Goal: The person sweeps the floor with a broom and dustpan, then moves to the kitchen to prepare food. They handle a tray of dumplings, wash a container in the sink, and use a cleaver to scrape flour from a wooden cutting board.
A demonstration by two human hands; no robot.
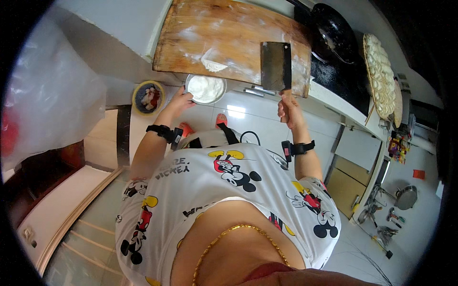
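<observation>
My left hand (181, 99) grips the rim of a round bowl (224, 93) of white flour (205, 88), held at the near edge of a wooden cutting board (229, 39). A small heap of flour (213, 65) lies on the board just beyond the bowl, and white dusting streaks the wood around it. In my right hand (290, 109) is the wooden handle of a cleaver (276, 66). Its broad, dark blade points away from me, over the board's right end; whether it touches the wood I cannot tell.
A black wok (332, 34) stands on the black stove (331, 77) at the right. Beyond it, a woven tray (380, 77) carries rows of dumplings. On the left is a yellow-rimmed bin (161, 103) with scraps. Drawer handles (264, 90) jut out below the board.
</observation>
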